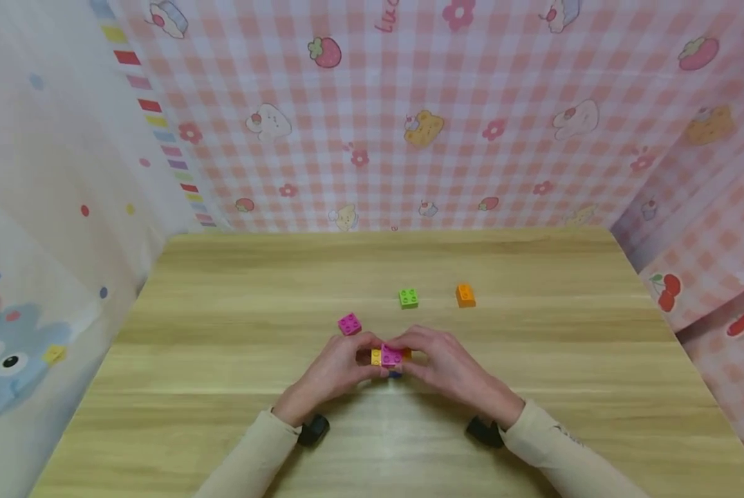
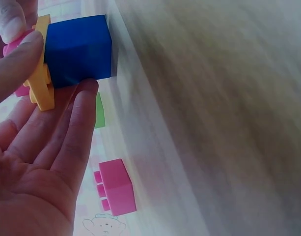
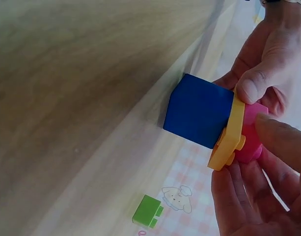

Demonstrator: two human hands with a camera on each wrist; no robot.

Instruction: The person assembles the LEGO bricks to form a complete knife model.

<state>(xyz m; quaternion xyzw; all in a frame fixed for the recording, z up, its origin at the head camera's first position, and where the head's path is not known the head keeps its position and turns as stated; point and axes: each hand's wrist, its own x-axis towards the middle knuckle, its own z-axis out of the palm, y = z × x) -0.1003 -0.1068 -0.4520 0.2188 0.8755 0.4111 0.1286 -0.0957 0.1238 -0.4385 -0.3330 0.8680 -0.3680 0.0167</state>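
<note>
Sitting between the hands (image 1: 337, 368) (image 1: 449, 361), the blue-yellow-pink brick stack (image 3: 214, 118) is gripped by both.

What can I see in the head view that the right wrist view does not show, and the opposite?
Only the head view: the orange brick and the loose pink brick, both on the table. Only the right wrist view: the broad side of the blue brick; the head view shows just a sliver. Both: the green brick, and the left hand and right hand holding the stack of blue brick, yellow piece and attached pink brick.
</note>
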